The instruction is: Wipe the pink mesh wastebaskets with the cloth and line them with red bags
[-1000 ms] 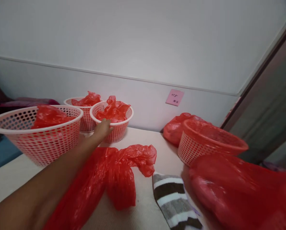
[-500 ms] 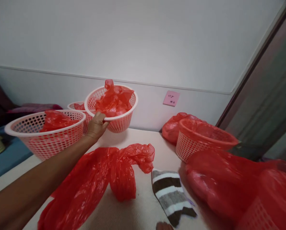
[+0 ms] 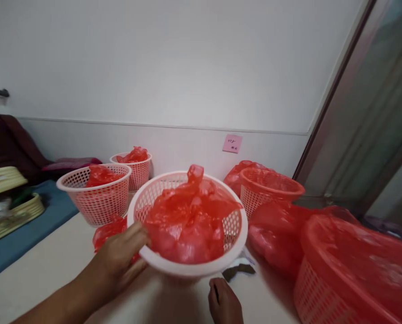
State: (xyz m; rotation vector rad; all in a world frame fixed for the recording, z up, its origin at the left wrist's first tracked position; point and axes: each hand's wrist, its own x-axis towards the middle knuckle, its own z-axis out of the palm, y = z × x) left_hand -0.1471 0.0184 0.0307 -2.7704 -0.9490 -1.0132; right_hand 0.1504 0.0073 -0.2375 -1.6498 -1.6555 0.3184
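Observation:
My left hand [image 3: 125, 252] grips the near left rim of a white perforated plastic basket [image 3: 190, 270], lifted and tilted toward me. Inside it lies a knotted red plastic bag [image 3: 190, 220]. Just below the basket's front rim is my right hand [image 3: 224, 300], its fingers curled, with nothing visible in them. A striped sock [image 3: 239, 270] lies on the white surface beyond that hand, mostly covered by the basket. Another red plastic bag [image 3: 108, 231] shows behind my left hand, partly hidden.
Two more white baskets, one nearer [image 3: 98, 198] and one by the wall [image 3: 140, 173], hold red bags at left. On the right are bag-covered baskets [image 3: 271, 184] [image 3: 349, 274] and a full red bag [image 3: 275, 238]. A pink note [image 3: 232, 144] is on the wall.
My left hand has brought the basket from the wall side toward me and to the right, over the sock and loose red bag. My right hand has come further into view.

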